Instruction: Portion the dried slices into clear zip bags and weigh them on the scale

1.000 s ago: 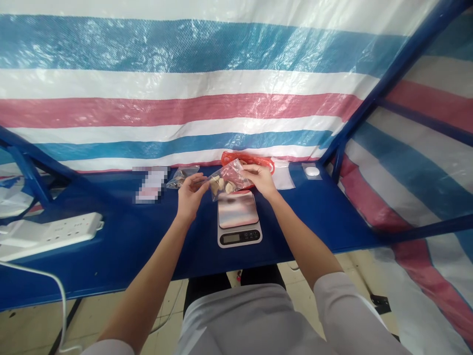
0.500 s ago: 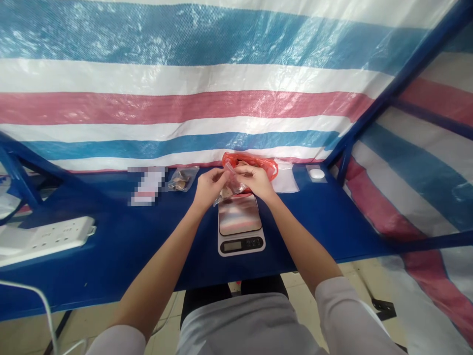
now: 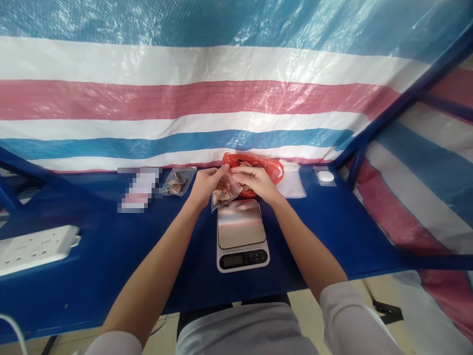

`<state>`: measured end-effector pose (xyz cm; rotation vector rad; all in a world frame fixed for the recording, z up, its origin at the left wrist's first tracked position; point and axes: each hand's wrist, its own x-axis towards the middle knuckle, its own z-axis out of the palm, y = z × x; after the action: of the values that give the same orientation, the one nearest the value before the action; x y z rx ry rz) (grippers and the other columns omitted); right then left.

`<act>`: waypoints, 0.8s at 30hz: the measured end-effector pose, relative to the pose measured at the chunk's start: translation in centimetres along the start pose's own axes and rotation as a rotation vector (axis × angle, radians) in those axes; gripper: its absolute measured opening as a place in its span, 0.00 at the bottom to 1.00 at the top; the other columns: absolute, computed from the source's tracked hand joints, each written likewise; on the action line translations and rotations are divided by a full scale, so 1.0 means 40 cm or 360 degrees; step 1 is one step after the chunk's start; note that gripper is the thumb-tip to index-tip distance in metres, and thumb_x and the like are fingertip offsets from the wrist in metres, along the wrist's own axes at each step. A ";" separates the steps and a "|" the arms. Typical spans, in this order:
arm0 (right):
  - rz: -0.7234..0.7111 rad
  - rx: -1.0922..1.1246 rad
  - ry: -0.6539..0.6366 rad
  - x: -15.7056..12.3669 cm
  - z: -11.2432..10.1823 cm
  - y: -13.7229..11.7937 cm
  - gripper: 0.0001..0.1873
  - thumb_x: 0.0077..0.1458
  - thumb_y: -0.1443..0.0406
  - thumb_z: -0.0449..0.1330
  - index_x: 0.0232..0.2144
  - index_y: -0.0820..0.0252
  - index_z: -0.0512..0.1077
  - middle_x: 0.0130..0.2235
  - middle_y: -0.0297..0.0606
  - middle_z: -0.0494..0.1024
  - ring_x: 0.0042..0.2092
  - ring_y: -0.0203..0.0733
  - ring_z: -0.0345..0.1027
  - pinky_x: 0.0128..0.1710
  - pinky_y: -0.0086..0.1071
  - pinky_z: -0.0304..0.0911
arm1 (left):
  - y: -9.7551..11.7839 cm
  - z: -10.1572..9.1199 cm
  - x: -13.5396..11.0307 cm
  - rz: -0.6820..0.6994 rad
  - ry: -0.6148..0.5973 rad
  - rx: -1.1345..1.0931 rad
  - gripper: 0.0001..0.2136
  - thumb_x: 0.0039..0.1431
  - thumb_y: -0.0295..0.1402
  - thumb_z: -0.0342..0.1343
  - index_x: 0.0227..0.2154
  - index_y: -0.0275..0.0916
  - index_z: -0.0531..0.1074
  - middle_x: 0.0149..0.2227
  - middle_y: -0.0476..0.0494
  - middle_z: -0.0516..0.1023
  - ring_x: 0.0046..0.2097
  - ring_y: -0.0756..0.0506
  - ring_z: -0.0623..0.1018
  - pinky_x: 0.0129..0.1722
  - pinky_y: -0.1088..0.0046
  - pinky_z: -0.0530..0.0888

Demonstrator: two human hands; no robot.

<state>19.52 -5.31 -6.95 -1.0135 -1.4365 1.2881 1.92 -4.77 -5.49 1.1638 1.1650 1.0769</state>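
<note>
The two hands meet near the middle of the surface [image 3: 111, 271], the left hand [image 3: 209, 185] and the right hand [image 3: 257, 183] each pinching the upper part of a clear bag [image 3: 221, 198] between thumb and fingers. The bag has pale, irregular pieces inside, and its lower end hangs tilted to the left, by the far left corner of a white scale [image 3: 243, 231] with a shiny plate. Just beyond the hands sits an open red bag [image 3: 275, 172], partly hidden by them, with brownish pieces inside. To its right lie a white sheet [image 3: 293, 182] and, farther right, a small packet [image 3: 325, 176] with a round white thing. Left of the hands rests a second pouch [image 3: 180, 181] with brown pieces, then a pixelated patch, and at the near left a power strip [image 3: 39, 249]
</note>
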 end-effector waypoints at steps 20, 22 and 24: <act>0.0058 -0.0404 -0.0095 0.011 -0.016 -0.033 0.14 0.53 0.57 0.68 0.36 0.61 0.83 0.31 0.35 0.81 0.31 0.38 0.75 0.28 0.29 0.72 | -0.073 -0.003 0.003 0.0294 0.0029 -0.0066 0.16 0.49 0.45 0.68 0.25 0.35 0.78 0.24 0.45 0.80 0.25 0.49 0.76 0.30 0.74 0.75; -0.0017 -0.0528 -0.0137 0.012 -0.018 -0.031 0.13 0.53 0.57 0.68 0.34 0.61 0.83 0.30 0.36 0.81 0.32 0.40 0.75 0.30 0.30 0.71 | -0.078 -0.004 -0.001 0.0339 0.0052 -0.0034 0.16 0.49 0.46 0.68 0.26 0.35 0.79 0.25 0.45 0.80 0.26 0.49 0.76 0.31 0.74 0.75; -0.0069 -0.0613 -0.0156 0.014 -0.020 -0.027 0.10 0.54 0.59 0.67 0.33 0.61 0.83 0.30 0.36 0.82 0.33 0.41 0.76 0.33 0.31 0.71 | -0.081 -0.006 -0.005 0.0361 0.0055 0.0000 0.17 0.49 0.46 0.69 0.27 0.35 0.79 0.25 0.45 0.80 0.26 0.49 0.76 0.31 0.74 0.75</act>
<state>20.16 -4.72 -5.80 -1.1731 -1.8181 1.0630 1.71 -5.27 -8.70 1.3046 1.0772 1.2730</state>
